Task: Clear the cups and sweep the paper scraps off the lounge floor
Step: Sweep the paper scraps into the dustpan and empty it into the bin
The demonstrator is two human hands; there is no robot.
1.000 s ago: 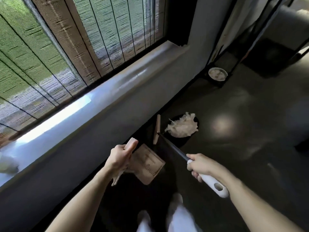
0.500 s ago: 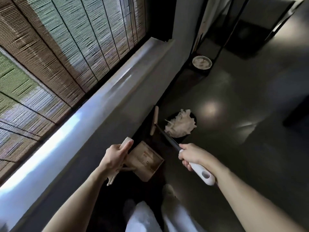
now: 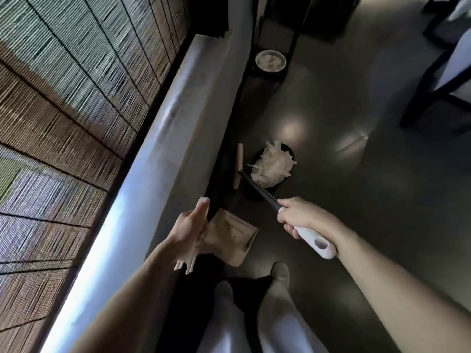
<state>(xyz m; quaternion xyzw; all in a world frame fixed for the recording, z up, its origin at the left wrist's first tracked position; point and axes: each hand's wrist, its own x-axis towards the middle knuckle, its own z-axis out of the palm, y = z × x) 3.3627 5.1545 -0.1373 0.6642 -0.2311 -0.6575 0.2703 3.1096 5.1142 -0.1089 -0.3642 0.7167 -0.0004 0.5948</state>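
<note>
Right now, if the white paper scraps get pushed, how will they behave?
Probably very light and floppy: the paper scraps lie as a loose, fluffy heap of thin strips. A push would likely scatter them rather than slide them as one, since strands stick out at the edges.

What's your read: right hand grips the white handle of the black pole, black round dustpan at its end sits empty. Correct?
Not empty: head view shows the black round dustpan heaped with white shredded paper scraps. The right hand does grip the white handle.
</note>
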